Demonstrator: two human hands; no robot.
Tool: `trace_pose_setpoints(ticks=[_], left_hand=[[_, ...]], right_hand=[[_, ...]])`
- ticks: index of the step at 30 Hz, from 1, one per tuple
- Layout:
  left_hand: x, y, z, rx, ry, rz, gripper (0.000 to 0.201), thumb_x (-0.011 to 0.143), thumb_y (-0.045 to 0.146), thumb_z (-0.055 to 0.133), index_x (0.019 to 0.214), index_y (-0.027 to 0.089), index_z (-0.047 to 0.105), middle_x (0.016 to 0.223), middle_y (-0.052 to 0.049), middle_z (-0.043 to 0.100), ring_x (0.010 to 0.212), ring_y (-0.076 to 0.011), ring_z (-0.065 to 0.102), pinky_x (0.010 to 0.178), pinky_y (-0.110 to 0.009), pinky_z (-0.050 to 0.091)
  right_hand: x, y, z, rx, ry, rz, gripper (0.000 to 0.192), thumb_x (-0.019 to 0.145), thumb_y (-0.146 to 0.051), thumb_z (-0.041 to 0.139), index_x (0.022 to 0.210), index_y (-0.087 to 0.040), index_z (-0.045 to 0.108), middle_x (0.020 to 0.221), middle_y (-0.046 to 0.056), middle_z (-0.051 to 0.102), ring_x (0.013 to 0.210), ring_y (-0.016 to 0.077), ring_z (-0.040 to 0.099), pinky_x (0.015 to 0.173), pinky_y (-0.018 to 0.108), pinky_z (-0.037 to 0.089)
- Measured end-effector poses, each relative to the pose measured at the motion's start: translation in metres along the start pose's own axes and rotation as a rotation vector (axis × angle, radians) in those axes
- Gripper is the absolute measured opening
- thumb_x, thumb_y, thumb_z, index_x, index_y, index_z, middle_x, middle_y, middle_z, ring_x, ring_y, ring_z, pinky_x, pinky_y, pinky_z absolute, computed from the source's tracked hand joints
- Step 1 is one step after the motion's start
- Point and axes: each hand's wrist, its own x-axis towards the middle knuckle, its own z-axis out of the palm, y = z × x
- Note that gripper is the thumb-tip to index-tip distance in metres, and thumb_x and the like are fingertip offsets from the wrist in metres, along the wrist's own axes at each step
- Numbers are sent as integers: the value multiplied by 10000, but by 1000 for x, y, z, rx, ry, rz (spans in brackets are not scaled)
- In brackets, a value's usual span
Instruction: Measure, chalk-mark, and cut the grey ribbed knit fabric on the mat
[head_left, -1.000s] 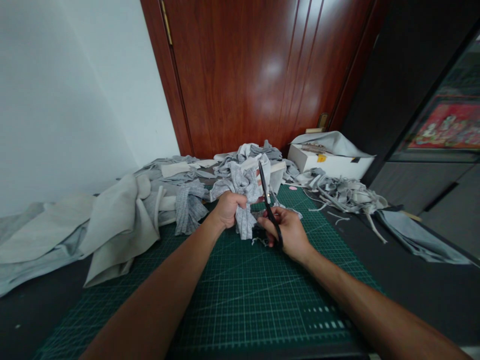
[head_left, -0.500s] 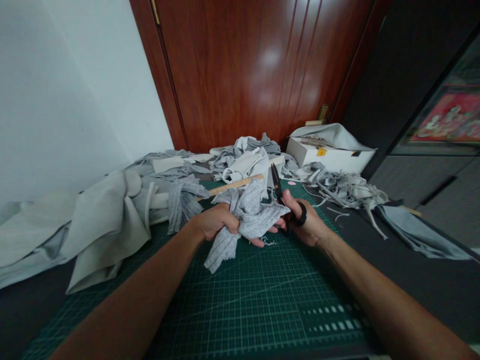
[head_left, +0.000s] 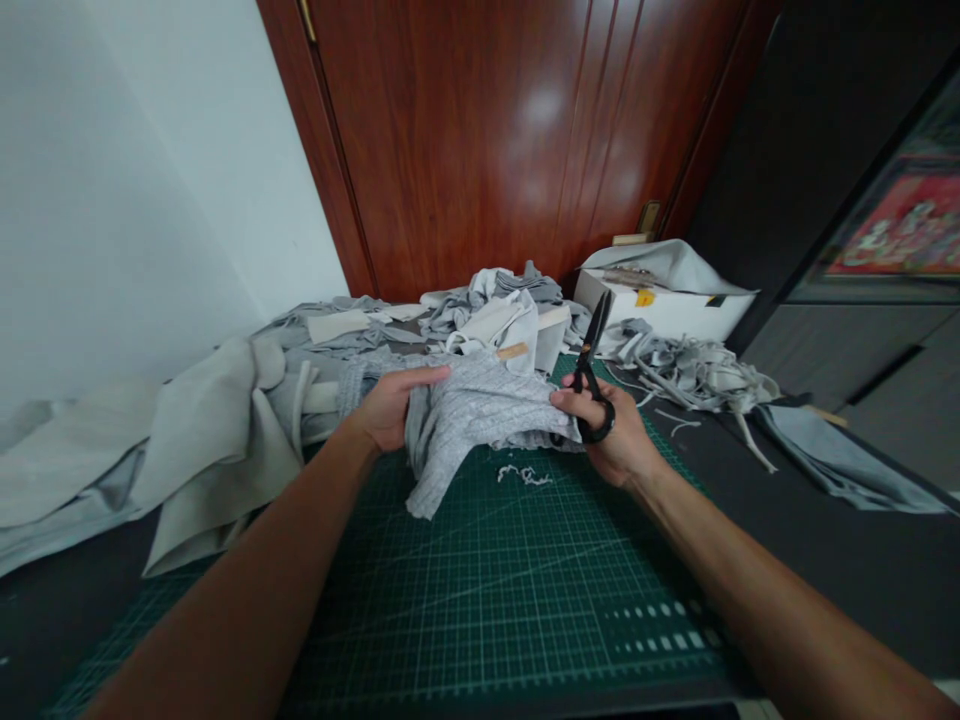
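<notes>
— Fabric first: what can we not make out on it?

— The grey ribbed cloth (head_left: 480, 415) bunches so much that we cannot tell its true outline. Our left hand (head_left: 390, 410) covers its left edge, and our right hand (head_left: 611, 440) covers its right corner. Part of a wooden ruler (head_left: 512, 351) pokes out just beyond the cloth; the rest is hidden under it.

— How do the fingers stand?

— The left fingers (head_left: 427, 374) curl over the cloth's upper left edge and pinch it. The right fingers (head_left: 566, 398) pinch the opposite corner while the same hand keeps the black scissors (head_left: 590, 375) by the handle loops, so both hands are closed on something.

— Which way does the cloth run?

— Its long axis lies roughly sideways, stretched from the left fingers to the right ones, held just above the green cutting mat (head_left: 510, 590) on the desk. One tail hangs down from below the left fingers and touches the mat.

— And the scissors?

— Blades shut or nearly so, we cannot tell which; they point up and away from the right fingers, tilted slightly right, toward the white box (head_left: 667, 315). Small thread scraps (head_left: 523, 475) lie on the mat just under the cloth, between the two hands.
</notes>
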Motion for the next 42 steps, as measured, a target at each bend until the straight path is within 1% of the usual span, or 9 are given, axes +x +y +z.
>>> trace_pose_setpoints(ticks=[8, 12, 20, 22, 24, 26, 28, 33, 42], left_hand=[[4, 27, -6, -47, 141, 122, 305, 799, 211, 664, 1065, 111, 774, 904, -154, 811, 973, -374, 793, 969, -546, 615], [15, 58, 9, 236, 134, 170, 355, 698, 117, 735, 1051, 127, 764, 978, -165, 801, 987, -398, 777, 915, -564, 618], [43, 49, 37, 689, 599, 468, 797, 513, -64, 729, 1267, 169, 620, 1449, -177, 626, 1435, -404, 501, 1104, -488, 486], [15, 29, 46, 694, 504, 454, 508, 615, 22, 754, 1097, 166, 678, 1252, -152, 726, 1186, -341, 676, 950, -432, 560], [-18, 1, 57, 634, 5, 205, 161, 816, 250, 750, 943, 156, 717, 1011, -138, 775, 856, -262, 739, 708, -365, 570], [-45, -32, 68, 499, -440, -78, 316, 909, 447, 724, 1007, 147, 726, 1009, -156, 781, 771, -235, 738, 605, -327, 545], [-57, -64, 77, 371, -506, -205, 459, 882, 549, 778, 1111, 158, 700, 988, -131, 766, 783, -222, 741, 579, -296, 534], [-36, -106, 90, -42, -222, -188, 598, 861, 656, 770, 1178, 162, 657, 1063, -172, 747, 887, -256, 757, 675, -323, 555], [15, -88, 100, -422, 162, 243, 216, 880, 317, 773, 1064, 203, 768, 1170, -83, 790, 1085, -234, 725, 956, -341, 557]], right_hand=[[-3, 5, 0, -41, -23, 20, 443, 471, -181, 961, 843, -171, 720, 636, -81, 594, 591, 111, 494, 571, 255, 349], [-6, 7, 3, -85, -49, 31, 421, 493, -182, 939, 859, -167, 731, 659, -70, 618, 592, 108, 512, 548, 243, 354], [-7, 14, 8, -127, -11, 102, 352, 550, -231, 885, 809, -186, 649, 630, -60, 647, 454, 137, 591, 479, 272, 432], [-5, 16, 7, -120, 3, 115, 336, 557, -230, 877, 799, -183, 648, 617, -56, 644, 451, 135, 591, 472, 268, 433], [-5, 16, 6, -106, 10, 121, 329, 564, -236, 877, 800, -178, 656, 611, -54, 643, 457, 131, 588, 476, 265, 441], [-5, 14, 6, -86, 7, 124, 335, 568, -251, 887, 807, -173, 665, 611, -54, 643, 468, 128, 588, 489, 263, 451], [-6, 12, 7, -62, -3, 127, 342, 570, -266, 900, 806, -169, 671, 619, -55, 644, 481, 122, 587, 500, 260, 454], [-10, 5, 9, -1, -33, 128, 314, 570, -264, 899, 765, -176, 669, 610, -61, 615, 507, 117, 561, 503, 261, 437], [-6, -1, 7, 16, -24, 70, 356, 529, -245, 914, 782, -184, 670, 637, -58, 620, 503, 112, 563, 490, 254, 449]])
